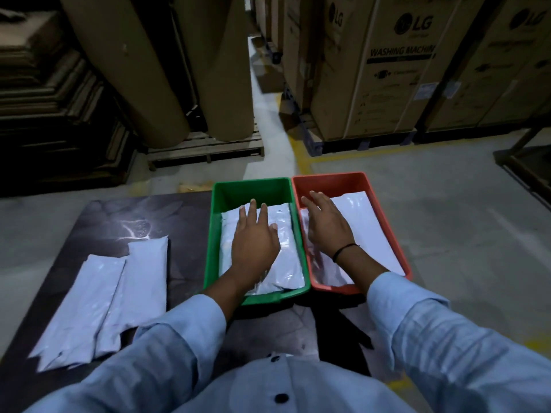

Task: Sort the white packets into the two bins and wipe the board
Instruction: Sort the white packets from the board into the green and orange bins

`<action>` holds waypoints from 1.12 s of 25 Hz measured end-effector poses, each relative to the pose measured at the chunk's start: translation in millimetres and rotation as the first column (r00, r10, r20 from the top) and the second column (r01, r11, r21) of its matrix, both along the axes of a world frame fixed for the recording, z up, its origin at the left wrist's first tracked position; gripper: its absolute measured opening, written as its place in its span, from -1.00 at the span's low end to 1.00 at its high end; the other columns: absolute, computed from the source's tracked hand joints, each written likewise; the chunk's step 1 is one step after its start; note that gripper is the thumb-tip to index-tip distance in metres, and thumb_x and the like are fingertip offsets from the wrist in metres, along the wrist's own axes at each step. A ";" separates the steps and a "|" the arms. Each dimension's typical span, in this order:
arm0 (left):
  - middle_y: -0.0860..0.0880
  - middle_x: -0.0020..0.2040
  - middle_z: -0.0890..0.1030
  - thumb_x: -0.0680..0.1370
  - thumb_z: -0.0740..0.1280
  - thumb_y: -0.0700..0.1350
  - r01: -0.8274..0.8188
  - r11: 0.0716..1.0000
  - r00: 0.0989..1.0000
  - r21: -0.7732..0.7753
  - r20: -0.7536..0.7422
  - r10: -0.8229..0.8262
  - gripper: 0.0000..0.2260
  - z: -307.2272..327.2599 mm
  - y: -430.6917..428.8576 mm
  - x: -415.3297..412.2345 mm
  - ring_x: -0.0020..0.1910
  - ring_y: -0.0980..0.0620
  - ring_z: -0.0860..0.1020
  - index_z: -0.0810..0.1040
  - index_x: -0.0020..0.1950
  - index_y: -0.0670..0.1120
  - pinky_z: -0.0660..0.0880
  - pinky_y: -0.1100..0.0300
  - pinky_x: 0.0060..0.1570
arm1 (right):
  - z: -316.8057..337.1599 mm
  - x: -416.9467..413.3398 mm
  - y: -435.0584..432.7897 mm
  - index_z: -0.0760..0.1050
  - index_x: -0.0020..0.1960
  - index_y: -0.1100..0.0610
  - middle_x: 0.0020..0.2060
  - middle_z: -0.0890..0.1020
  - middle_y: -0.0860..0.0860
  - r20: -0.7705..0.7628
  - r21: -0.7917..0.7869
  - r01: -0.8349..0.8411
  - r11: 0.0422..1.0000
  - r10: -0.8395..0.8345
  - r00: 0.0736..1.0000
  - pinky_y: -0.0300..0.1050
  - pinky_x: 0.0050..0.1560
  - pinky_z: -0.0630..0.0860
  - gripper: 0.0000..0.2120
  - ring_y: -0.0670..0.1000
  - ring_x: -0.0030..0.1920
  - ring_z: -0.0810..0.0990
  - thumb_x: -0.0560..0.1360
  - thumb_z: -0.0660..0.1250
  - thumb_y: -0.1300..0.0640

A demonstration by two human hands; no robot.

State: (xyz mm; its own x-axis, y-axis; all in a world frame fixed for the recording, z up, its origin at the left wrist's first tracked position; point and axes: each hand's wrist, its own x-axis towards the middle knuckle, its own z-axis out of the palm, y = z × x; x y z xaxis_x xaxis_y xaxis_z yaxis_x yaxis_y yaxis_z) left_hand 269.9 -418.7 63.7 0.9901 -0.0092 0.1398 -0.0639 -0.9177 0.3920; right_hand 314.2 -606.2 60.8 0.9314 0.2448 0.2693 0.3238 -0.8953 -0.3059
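Running lengthwise in green bin point(213, 234), packet point(290, 257) under flat left grip point(255, 242), right grip point(326, 226) open-fingered

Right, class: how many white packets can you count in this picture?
4: the outer board packet and inner board packet lie side by side on the board; the green-bin packet lies under the left hand; the red-bin packet under the right hand. Others may hide beneath.

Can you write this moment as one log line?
left hand: flat on packet in green bin | right hand: flat on packet in red bin | board: two packets unsorted
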 end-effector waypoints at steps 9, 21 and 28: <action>-0.16 0.63 0.18 0.64 0.21 -0.02 -0.170 0.983 0.985 -0.072 -0.034 0.168 -0.51 1.1 156.1 -37.4 0.61 -0.27 0.10 0.30 0.58 -0.08 0.28 -0.18 0.47 | -1.6 -13.7 146.5 0.46 0.38 0.26 0.36 0.47 0.28 0.059 0.045 -0.130 0.991 0.127 0.990 0.17 0.42 0.36 -0.58 0.30 0.41 0.39 0.53 0.26 0.31; -0.14 0.58 0.29 0.61 0.18 0.08 -0.324 0.946 0.940 0.007 -0.111 0.323 -0.47 -44.1 329.8 -93.5 0.53 -0.29 0.26 0.32 0.56 -0.07 0.22 -0.21 0.50 | -19.0 -49.3 316.2 0.39 0.43 0.27 0.41 0.41 0.28 -0.109 -0.017 -0.254 0.967 0.250 0.962 0.20 0.46 0.29 -0.48 0.30 0.45 0.32 0.50 0.11 0.14; -0.20 0.66 0.02 0.64 0.13 0.18 -0.305 0.949 0.900 0.086 -0.299 0.316 -0.39 -86.1 381.2 -133.5 0.61 -0.33 0.02 0.08 0.65 0.02 -0.02 -0.23 0.57 | -58.7 -69.6 381.9 0.17 0.56 0.13 0.56 0.16 0.20 -0.362 -0.108 -0.328 0.938 0.270 0.892 0.12 0.53 0.15 -0.46 0.25 0.55 0.10 0.60 0.14 0.14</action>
State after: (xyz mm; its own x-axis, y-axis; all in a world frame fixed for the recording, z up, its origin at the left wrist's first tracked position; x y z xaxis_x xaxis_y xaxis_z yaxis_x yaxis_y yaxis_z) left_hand 136.3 -37.5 -22.5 0.9377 0.3063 -0.1643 0.3440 -0.8854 0.3126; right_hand 244.6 -224.3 2.1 0.8344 0.5391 -0.1146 0.4873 -0.8188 -0.3035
